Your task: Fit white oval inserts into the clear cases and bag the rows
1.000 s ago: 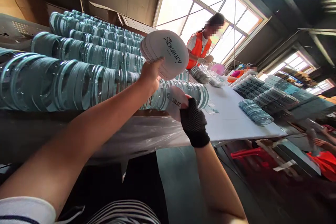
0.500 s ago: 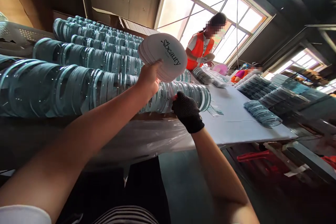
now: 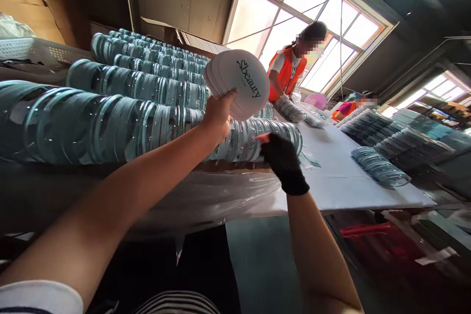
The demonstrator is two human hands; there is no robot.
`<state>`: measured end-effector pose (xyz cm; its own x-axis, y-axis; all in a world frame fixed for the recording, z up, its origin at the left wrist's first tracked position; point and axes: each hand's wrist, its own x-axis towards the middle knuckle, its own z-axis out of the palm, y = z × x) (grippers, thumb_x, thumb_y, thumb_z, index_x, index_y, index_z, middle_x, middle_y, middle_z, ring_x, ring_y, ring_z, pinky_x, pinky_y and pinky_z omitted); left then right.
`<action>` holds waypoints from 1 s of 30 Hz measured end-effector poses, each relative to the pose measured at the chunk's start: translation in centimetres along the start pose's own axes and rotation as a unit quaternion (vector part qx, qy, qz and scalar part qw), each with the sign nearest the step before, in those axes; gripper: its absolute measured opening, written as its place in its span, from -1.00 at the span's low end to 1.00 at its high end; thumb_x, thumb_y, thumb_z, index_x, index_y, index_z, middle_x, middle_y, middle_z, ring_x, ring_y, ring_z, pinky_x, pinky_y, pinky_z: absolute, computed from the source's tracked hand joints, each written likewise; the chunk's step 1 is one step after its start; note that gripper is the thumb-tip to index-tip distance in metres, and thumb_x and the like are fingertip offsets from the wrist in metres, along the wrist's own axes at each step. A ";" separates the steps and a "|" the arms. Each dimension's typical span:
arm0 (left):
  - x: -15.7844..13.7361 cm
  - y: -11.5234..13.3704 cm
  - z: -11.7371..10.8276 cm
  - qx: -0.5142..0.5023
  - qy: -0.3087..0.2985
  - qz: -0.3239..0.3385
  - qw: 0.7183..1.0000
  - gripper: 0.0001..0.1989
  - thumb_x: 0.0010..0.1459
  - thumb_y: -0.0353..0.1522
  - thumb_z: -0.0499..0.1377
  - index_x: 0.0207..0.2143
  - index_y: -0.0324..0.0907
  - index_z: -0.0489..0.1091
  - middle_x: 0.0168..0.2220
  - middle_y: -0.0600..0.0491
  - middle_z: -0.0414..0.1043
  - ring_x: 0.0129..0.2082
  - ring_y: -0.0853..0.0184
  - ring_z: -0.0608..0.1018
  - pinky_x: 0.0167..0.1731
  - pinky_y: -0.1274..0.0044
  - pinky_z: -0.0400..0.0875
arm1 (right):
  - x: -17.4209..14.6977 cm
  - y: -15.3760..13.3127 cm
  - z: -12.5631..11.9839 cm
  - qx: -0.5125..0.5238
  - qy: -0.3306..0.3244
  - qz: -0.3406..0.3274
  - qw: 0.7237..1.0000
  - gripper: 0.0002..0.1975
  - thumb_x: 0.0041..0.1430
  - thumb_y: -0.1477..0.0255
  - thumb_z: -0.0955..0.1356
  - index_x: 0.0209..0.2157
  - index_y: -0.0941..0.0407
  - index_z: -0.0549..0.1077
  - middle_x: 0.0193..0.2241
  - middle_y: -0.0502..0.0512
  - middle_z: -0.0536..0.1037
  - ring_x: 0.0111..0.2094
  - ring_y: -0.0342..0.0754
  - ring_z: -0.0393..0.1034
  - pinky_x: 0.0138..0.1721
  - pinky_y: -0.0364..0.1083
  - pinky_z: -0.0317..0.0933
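White, flat, rounded discs (image 3: 243, 78), fanned as a stack above the front row, have their upper and right margins free; the lower margin meets my bare left hand (image 3: 218, 117). Room to move lies rightward, over the white tabletop (image 3: 331, 181), between the row's end and a separate stack of clear, bluish pieces (image 3: 380, 166). The uppermost disc bears dark "Sbeauty" lettering, slanting downward; my left thumb lies across this face, the hand firmly holding the stack. A partly visible lettered disc (image 3: 251, 144) stands within the front row of clear, blue-tinted, round-rimmed pieces (image 3: 110, 127). Just beside it is my right hand in a black glove (image 3: 282, 159); its fingertips are blurred, and I cannot tell whether they grip anything. One second ago, that hand held a single disc before the row. Beyond, a co-worker in an orange vest (image 3: 289, 71), hands formerly raised, now reaches down to a rounded stack (image 3: 293, 110).
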<state>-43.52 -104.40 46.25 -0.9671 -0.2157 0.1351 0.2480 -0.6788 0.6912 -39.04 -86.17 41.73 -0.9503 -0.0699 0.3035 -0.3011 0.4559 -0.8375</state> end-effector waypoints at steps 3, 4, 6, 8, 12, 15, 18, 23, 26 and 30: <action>-0.4 0.0 0.1 0.000 -0.008 0.015 1.000 -0.54 0.03 -0.44 0.35 0.03 -0.07 0.48 -0.05 0.00 0.63 0.18 0.14 0.51 0.12 0.32 0.46 | 2.9 -2.0 -1.3 -0.132 0.205 -0.129 0.961 -0.51 0.31 0.09 0.24 0.10 0.10 0.42 -0.08 0.24 0.61 -0.14 0.05 0.55 -0.10 0.05 0.45; -0.8 0.1 0.0 0.001 -0.018 0.019 1.000 -0.54 0.00 -0.42 0.37 0.00 -0.08 0.50 -0.07 0.00 0.63 0.18 0.13 0.52 0.11 0.32 0.47 | 3.6 -2.6 -1.4 -0.166 0.216 -0.156 0.950 -0.48 0.33 0.11 0.21 0.18 0.09 0.36 0.08 0.28 0.55 0.03 0.09 0.50 0.05 0.11 0.41; -1.7 0.6 -0.3 0.001 -0.032 0.030 0.999 -0.57 -0.06 -0.39 0.41 -0.08 -0.09 0.52 -0.11 0.00 0.64 0.17 0.09 0.53 0.10 0.30 0.48 | 4.2 -3.5 -1.0 -0.241 0.210 -0.212 0.924 -0.44 0.32 0.15 0.22 0.26 0.10 0.29 0.26 0.32 0.39 0.27 0.16 0.31 0.23 0.21 0.28; -2.5 1.2 -0.7 -0.003 -0.034 0.043 0.998 -0.63 -0.10 -0.37 0.43 -0.17 -0.11 0.54 -0.16 0.00 0.65 0.15 0.06 0.54 0.08 0.29 0.49 | 3.9 -4.3 0.1 -0.276 0.220 -0.278 0.894 -0.42 0.31 0.21 0.23 0.30 0.10 0.25 0.32 0.31 0.30 0.35 0.18 0.19 0.28 0.23 0.22; -3.6 2.0 -1.5 -0.012 -0.027 0.038 0.999 -0.75 -0.07 -0.42 0.40 -0.27 -0.14 0.54 -0.23 -0.01 0.65 0.13 0.05 0.56 0.08 0.30 0.51 | 3.4 -5.7 3.0 -0.188 0.255 -0.277 0.907 -0.47 0.35 0.32 0.14 0.31 0.06 0.24 0.14 0.25 0.44 0.12 0.12 0.42 0.04 0.15 0.43; -4.0 2.7 -1.9 -0.017 -0.014 0.016 1.000 -0.76 0.00 -0.45 0.35 -0.22 -0.15 0.54 -0.18 -0.02 0.66 0.19 0.12 0.52 0.14 0.34 0.47 | 3.1 -6.3 3.2 -0.102 0.230 -0.203 0.946 -0.40 0.30 0.37 0.11 0.36 0.11 0.13 0.02 0.28 0.52 -0.12 0.08 0.52 -0.20 0.07 0.46; -3.8 4.1 -2.3 -0.023 -0.034 0.025 0.999 -0.64 0.07 -0.44 0.33 -0.04 -0.08 0.52 -0.05 0.03 0.64 0.25 0.18 0.47 0.20 0.36 0.42 | 0.1 -6.2 1.4 -0.049 0.277 -0.156 0.947 -0.36 0.23 0.32 0.20 0.33 0.16 0.19 0.04 0.33 0.52 -0.18 0.08 0.52 -0.26 0.04 0.45; -1.1 5.9 -3.0 -0.023 -0.036 0.011 0.999 -0.44 0.09 -0.42 0.36 0.17 -0.03 0.43 0.13 0.00 0.54 0.25 0.13 0.47 0.23 0.27 0.39 | -9.9 -5.4 0.2 -0.325 0.270 -0.090 0.902 -0.50 0.31 0.25 0.23 0.20 0.10 0.45 -0.08 0.32 0.61 -0.32 0.08 0.55 -0.36 -0.01 0.39; 0.1 5.4 -3.2 -0.012 -0.035 -0.017 0.999 -0.49 0.14 -0.45 0.31 0.17 -0.09 0.43 0.13 -0.04 0.54 0.24 0.16 0.48 0.21 0.31 0.39 | -13.0 -5.1 1.5 -0.381 0.216 -0.080 0.895 -0.51 0.39 0.21 0.19 0.21 0.08 0.45 -0.24 0.26 0.66 -0.44 0.07 0.53 -0.43 -0.03 0.34; 0.1 4.8 -3.5 0.008 -0.037 -0.019 0.999 -0.54 0.17 -0.45 0.28 0.14 -0.08 0.44 0.09 -0.01 0.57 0.22 0.20 0.49 0.19 0.36 0.40 | -10.4 -5.0 3.9 -0.374 0.175 -0.077 0.908 -0.50 0.40 0.26 0.16 0.25 0.09 0.40 -0.27 0.24 0.67 -0.40 0.08 0.55 -0.37 -0.03 0.35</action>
<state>-42.22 -110.08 47.09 -0.9776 -0.1372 0.1595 0.2101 -0.6747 0.7075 -27.95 -91.17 40.96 -0.7789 0.0425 0.6257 -0.1657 0.9483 -0.2707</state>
